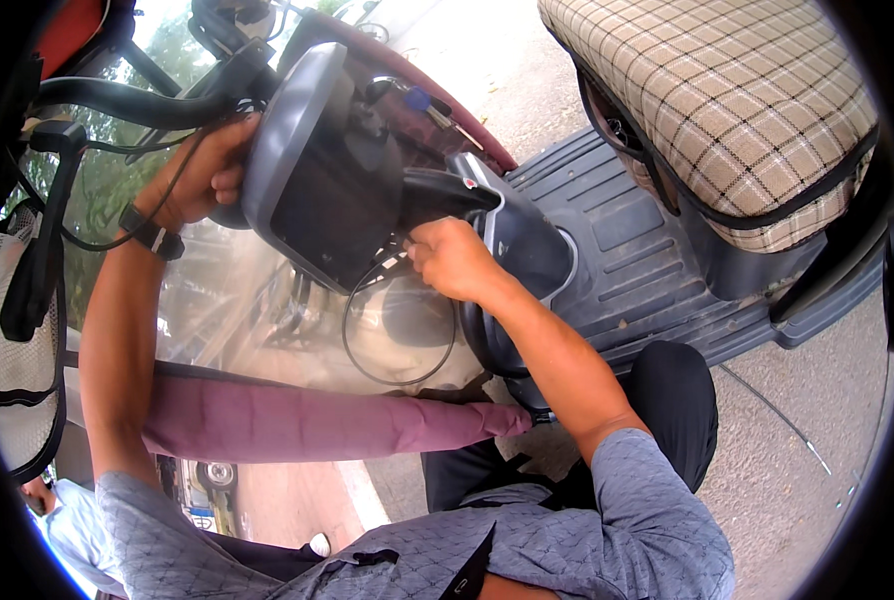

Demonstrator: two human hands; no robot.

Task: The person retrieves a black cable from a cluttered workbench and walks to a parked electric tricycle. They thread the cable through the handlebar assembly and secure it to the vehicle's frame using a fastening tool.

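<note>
My left hand (205, 168), a watch on its wrist, is raised at the left edge of a dark grey plastic housing (327, 180) on the vehicle's steering column. Its fingers are curled in, and part of the hand is hidden behind the housing, so what they hold cannot be made out. Under the housing, my right hand (452, 258) pinches a thin black cable (345, 335). That cable hangs in a round loop in front of a clear windshield (227, 290). Just above my right hand is the black column neck (447, 198).
A plaid seat (727, 110) stands on the ribbed footboard (617, 220) at right. A pink padded cover (317, 425) crosses below the windshield. Handlebar (132, 102) and mesh bag (12, 330) are at left. Another cable (777, 415) lies on the ground. Another person (77, 530) is at lower left.
</note>
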